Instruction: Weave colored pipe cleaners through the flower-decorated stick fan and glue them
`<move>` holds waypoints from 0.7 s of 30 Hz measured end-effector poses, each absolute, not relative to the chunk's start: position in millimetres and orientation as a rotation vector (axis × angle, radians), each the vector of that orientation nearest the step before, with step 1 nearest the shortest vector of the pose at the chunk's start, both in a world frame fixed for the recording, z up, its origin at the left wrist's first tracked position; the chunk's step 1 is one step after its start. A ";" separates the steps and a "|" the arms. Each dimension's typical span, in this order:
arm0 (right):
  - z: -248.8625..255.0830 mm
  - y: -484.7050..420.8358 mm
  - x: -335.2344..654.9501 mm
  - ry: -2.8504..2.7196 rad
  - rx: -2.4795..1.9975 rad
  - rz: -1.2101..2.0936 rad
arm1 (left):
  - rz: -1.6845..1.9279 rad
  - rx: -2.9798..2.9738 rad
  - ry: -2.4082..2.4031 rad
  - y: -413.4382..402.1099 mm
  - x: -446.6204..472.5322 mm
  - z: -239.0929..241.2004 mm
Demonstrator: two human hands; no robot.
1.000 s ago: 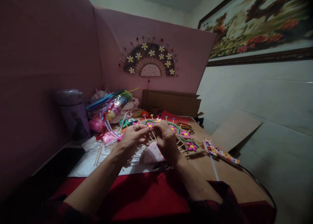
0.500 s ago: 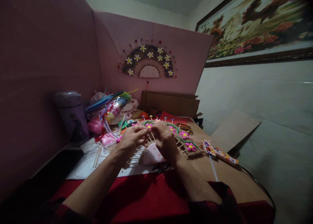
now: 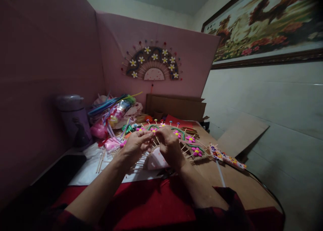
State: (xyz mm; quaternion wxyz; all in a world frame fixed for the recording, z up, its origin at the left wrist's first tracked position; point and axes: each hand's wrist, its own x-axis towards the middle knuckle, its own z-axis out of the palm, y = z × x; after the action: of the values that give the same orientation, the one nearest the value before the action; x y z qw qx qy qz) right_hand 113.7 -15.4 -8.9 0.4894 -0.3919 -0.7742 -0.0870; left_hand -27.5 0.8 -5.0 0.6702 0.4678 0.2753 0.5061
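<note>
Left hand (image 3: 136, 146) and right hand (image 3: 171, 144) nearly meet over the flowered fan (image 3: 155, 159), each grip narrow; anything pinched inside? Can't tell!

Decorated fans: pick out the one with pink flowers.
The lower fan, on the table: its flowers are mainly pink, while the upper fan, on the upright panel, has white ones.

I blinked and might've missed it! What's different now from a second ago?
Hardly anything. The head camera shifted a little, so the wall fan sits slightly lower and further left in the picture. Nothing was visibly grabbed or let go. The left hand and right hand stay close together over the table fan; the purple bottle stays put.
</note>
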 end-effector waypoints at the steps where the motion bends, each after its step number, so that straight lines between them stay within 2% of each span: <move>1: -8.6 -15.5 113.8 -1.889 -0.963 -0.230 | 1.167 1.076 0.640 0.5 -27.0 -4.4; 8: -10.6 -11.7 116.8 -1.949 -1.029 -0.395 | 1.290 1.340 0.801 2.3 -25.7 -3.4; 13: -9.9 -6.2 121.1 -2.039 -0.928 -0.531 | 1.184 1.473 0.834 1.1 -29.5 0.5; 17: -6.4 -6.6 123.7 -2.010 -0.797 -0.417 | 1.062 1.517 0.784 0.1 -37.4 4.6; 21: -3.3 -10.5 122.1 -1.881 -0.699 -0.049 | 1.005 1.495 0.655 -2.9 -41.9 7.7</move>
State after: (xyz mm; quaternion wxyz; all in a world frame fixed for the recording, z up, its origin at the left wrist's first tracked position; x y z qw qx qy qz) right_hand 122.1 -10.5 -3.3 0.5370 -0.2938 -0.7905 -0.0206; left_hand -41.9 -2.9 7.7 0.5748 0.6383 0.2798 0.4288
